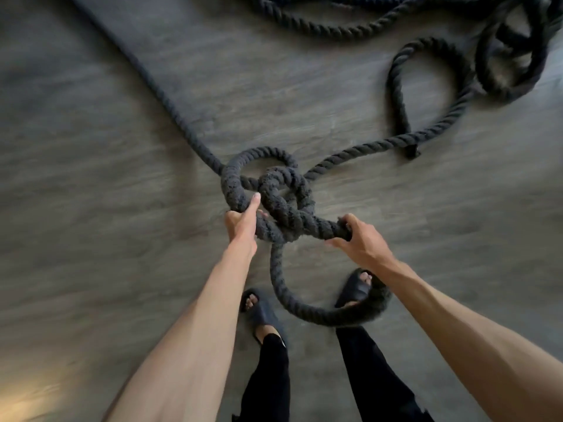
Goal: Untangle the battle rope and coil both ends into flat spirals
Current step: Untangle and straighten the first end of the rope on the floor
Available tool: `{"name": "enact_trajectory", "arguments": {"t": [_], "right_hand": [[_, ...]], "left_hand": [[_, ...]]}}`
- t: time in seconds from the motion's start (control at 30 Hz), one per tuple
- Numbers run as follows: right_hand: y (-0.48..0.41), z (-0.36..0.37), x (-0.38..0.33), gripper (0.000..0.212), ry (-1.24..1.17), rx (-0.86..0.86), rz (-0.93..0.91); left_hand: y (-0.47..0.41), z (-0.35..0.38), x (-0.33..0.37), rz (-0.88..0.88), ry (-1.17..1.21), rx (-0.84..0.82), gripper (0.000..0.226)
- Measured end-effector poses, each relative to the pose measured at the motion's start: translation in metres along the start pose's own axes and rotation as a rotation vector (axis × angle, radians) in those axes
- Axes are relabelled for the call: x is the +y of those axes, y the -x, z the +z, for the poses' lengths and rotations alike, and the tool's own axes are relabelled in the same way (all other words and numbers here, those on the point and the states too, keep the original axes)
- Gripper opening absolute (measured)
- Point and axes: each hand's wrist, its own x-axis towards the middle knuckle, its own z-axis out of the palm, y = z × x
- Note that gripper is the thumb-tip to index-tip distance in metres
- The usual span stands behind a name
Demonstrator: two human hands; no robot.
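1. my left hand (242, 226) gripped the left side of the knot in the thick dark grey twisted battle rope (283, 202), its fingers curled round one strand and the forefinger stretched up along it.
2. my right hand (359, 239) gripped a loop on the knot's right side, fingers and thumb curled round it.
3. the knot was between my hands over the grey wood-grain floor (91, 147), and a lower loop drooped onto my right black slide sandal (356, 287).
4. one strand ran off to the upper left, another right towards a loose end (412, 151). a tangled heap (511, 56) lay at the far upper right.
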Motion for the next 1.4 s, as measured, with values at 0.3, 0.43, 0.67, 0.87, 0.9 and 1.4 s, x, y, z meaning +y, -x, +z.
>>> {"name": "enact_trajectory", "arguments": {"t": [0.3, 0.43, 0.67, 0.87, 0.9, 1.4], "right_hand": [[0.012, 0.002, -0.024, 0.076, 0.097, 0.098, -0.063], [0.057, 0.041, -0.094, 0.092, -0.058, 0.138, -0.460], [0.053, 0.035, -0.164, 0.043, -0.856, 0.543, -0.020], [0.026, -0.005, -0.156, 0.038, -1.352, 0.392, 0.333], [0.025, -0.010, -0.148, 0.045, -1.424, 0.301, 0.368], [0.051, -0.041, -0.007, 0.051, -1.692, -0.457, 0.361]], "left_hand": [[0.057, -0.016, 0.034, 0.281, -0.075, -0.195, 0.057], [0.097, -0.009, 0.043, 0.586, -0.462, -0.234, 0.070], [0.133, 0.025, 0.093, 0.702, -1.017, -0.419, 0.067], [0.112, 0.044, 0.115, 0.672, -1.073, -0.495, 0.042], [0.107, 0.042, 0.113, 0.736, -0.996, -0.411, 0.034], [0.021, -0.008, 0.006, -0.445, -0.099, -0.749, 0.102]]}}
